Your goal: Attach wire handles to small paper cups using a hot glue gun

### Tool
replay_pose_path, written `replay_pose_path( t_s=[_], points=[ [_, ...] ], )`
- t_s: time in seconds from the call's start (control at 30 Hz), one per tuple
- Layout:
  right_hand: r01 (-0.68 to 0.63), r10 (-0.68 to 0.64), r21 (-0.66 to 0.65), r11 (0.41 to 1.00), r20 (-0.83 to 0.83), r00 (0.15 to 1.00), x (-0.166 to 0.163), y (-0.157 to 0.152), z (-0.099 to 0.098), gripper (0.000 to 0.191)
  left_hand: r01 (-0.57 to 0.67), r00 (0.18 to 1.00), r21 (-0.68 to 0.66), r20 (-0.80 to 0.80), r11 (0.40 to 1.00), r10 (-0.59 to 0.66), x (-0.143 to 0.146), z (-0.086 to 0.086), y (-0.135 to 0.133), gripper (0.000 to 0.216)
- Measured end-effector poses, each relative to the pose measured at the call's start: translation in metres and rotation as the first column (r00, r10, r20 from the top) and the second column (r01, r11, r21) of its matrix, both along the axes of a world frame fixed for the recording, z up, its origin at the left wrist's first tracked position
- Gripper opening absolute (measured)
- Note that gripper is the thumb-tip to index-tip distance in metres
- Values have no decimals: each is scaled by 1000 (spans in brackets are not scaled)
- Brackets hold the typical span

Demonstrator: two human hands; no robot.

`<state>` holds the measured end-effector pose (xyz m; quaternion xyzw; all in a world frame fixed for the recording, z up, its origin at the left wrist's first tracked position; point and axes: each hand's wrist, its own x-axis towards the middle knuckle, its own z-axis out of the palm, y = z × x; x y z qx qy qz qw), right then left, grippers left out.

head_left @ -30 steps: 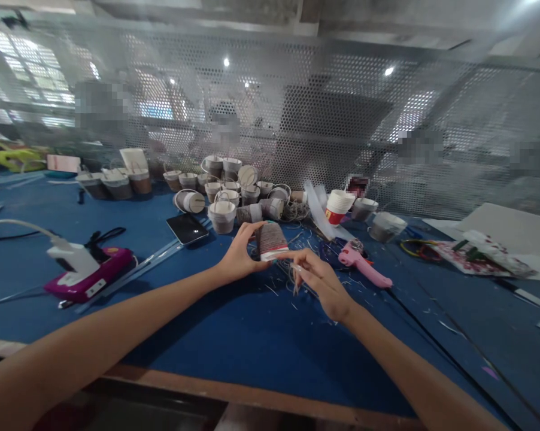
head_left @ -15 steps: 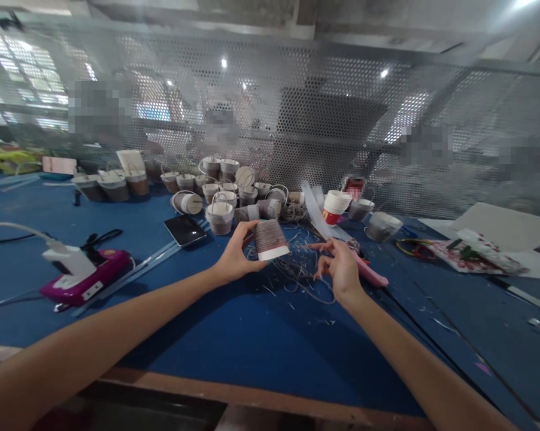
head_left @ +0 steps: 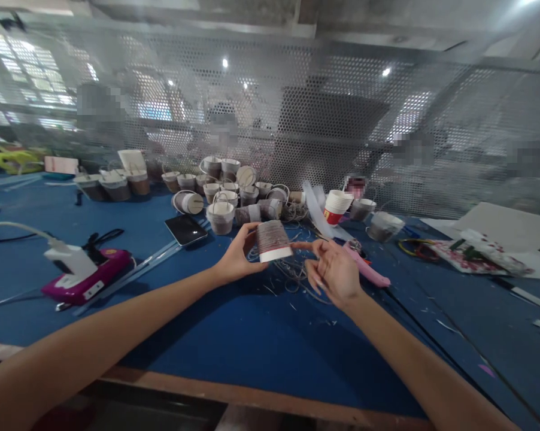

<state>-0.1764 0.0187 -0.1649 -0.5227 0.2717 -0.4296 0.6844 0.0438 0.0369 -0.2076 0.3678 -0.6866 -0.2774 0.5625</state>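
Observation:
A paper cup wound with grey-brown cord is tilted over the table, its white rim facing down and toward me. My left hand grips it from the left, fingers behind and thumb below. My right hand is at the cup's right side, index finger stretched out to the edge near the rim. Its other fingers are loosely bent and apart, and I make out nothing held in them. Below and behind the cup, loose grey cord lies tangled with small scraps on the blue table.
Several cord-wrapped cups with handles crowd the back. A stack of paper cups and a pink-handled tool are on the right. A phone and a purple power strip lie left. A perforated screen stands behind.
My right hand has moved left, bringing its index finger to the cup's edge. The cup in my left hand has shifted slightly to the right.

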Motion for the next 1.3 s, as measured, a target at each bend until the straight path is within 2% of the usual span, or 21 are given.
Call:
replay_pose_path(
  t_s=[0.13, 0.2, 0.3, 0.37, 0.43, 0.53, 0.6, 0.7, 0.83, 0.97, 1.07, 1.2, 1.3],
  points=[
    [165, -151, 114, 980, -119, 981, -3, -13, -7, 30, 35, 999, 5, -24, 999, -35, 1, -2, -1, 69],
    [295, -275, 86, 952, -187, 943, -3, -16, -11, 25, 38, 999, 2, -25, 999, -38, 1, -1, -2, 69],
    [480, -499, -134, 867, -232, 835, -5, -16, -14, 22, 46, 999, -13, -15, 999, -46, 1, 0, -3, 72],
    [508, -581, -314, 802, -213, 785, -7, -14, -14, 28, 51, 999, -26, 2, 998, -51, 2, 1, -4, 77],
    [418, -534, -436, 797, -185, 825, -9, -11, -12, 43, 62, 998, -38, 12, 997, -61, 2, 2, -5, 80],
    [110, -265, -534, 838, -222, 938, -10, -6, -8, 66, 106, 994, -33, 12, 994, -106, 2, 2, -5, 81],
    [-77, -112, -567, 820, -290, 950, -9, -2, -8, 76, 146, 989, -16, 22, 989, -145, 1, 1, -5, 81],
    [-202, 4, -560, 804, -334, 942, -6, 0, -11, 83, 212, 974, 16, 74, 977, -212, 1, 0, -4, 81],
    [-199, 24, -514, 835, -326, 945, -5, -6, -18, 80, 235, 958, 35, 164, 971, -237, 1, 1, -2, 86],
    [-145, -96, -591, 793, -357, 929, -5, -10, -22, 80, 161, 967, -46, 205, 986, -149, 0, 3, 3, 95],
    [-150, -137, -615, 774, -395, 909, -3, -8, -22, 76, 116, 972, -88, 213, 989, -95, -2, 5, 6, 99],
    [-144, -157, -614, 776, -410, 898, -1, -4, -21, 72, 71, 966, -84, 252, 994, -48, -3, 5, 6, 92],
    [-97, -206, -645, 758, -378, 902, -3, -1, -17, 76, -41, 956, -107, 285, 993, 70, -2, 4, 4, 81]
  ],
)
